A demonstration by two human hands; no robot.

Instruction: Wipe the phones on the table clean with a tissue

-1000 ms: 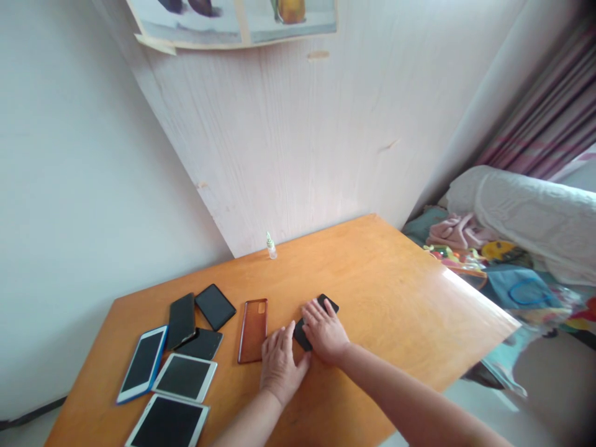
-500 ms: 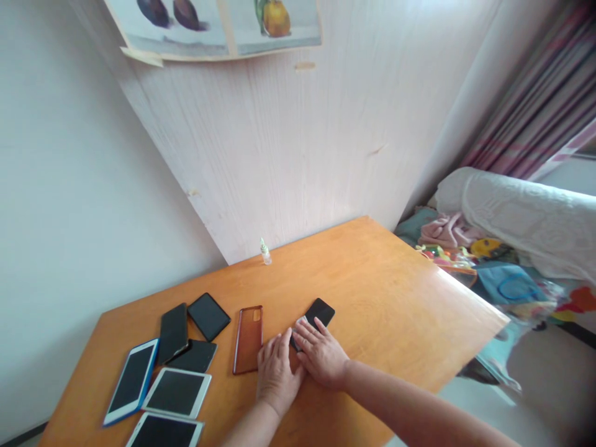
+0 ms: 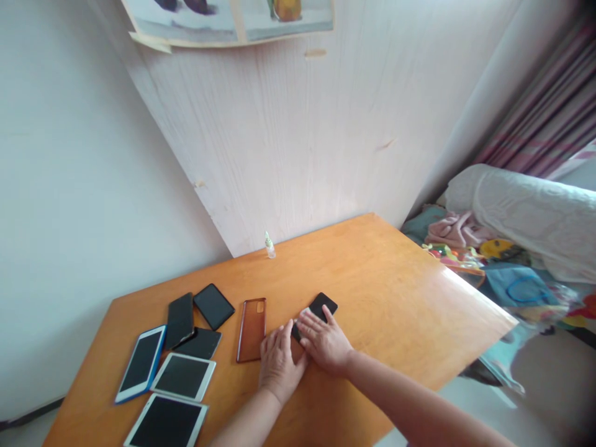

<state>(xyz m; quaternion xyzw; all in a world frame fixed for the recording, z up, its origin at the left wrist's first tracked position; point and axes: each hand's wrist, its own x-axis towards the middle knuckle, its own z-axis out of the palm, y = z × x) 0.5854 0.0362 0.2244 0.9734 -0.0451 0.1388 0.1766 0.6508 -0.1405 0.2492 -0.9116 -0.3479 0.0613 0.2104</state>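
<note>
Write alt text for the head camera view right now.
A person's right hand, something pale at its fingertips, lies over a black phone on a wooden table; the left hand is at the phone's near end. To the left lie a brown case and six other devices; a small bottle stands by the wall.

Soft daylight from the right, pale glare on the table [image 3: 391, 273], darkened right-hand corners, slight blur overall

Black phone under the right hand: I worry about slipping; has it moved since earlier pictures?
No; against the table's farthest corner, the black phone shows no visible shift.
</note>
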